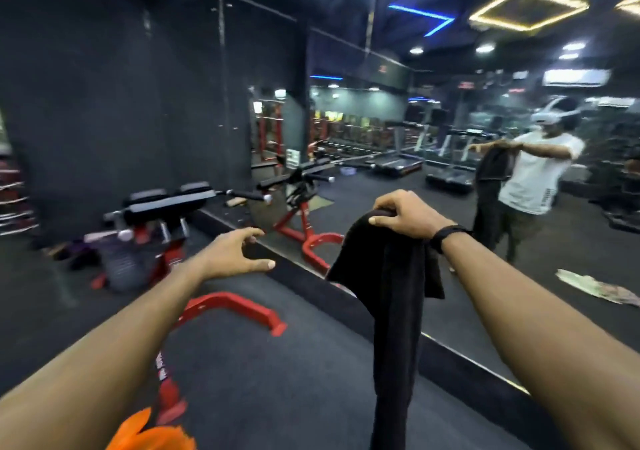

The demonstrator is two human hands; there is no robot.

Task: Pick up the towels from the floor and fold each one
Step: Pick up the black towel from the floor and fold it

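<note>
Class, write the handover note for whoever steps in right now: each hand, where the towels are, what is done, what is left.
Right hand: grips the top edge of the black towel, which hangs straight down, unfolded.
Left hand: open, holds nothing, fingers spread toward the towel but apart from it.
Orange cloth shows at the bottom edge; a light cloth shows on the floor in the mirror.
Done: black towel is off the floor.
Left: take a second grip with the left hand, fold it, then any others.

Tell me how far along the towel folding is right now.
Early. Done: the black towel is off the floor, gripped by the right hand and hanging unfolded. In hand: the left hand is open, holding nothing. Left: folding it, plus the pale cloth seen in the mirror.
</note>
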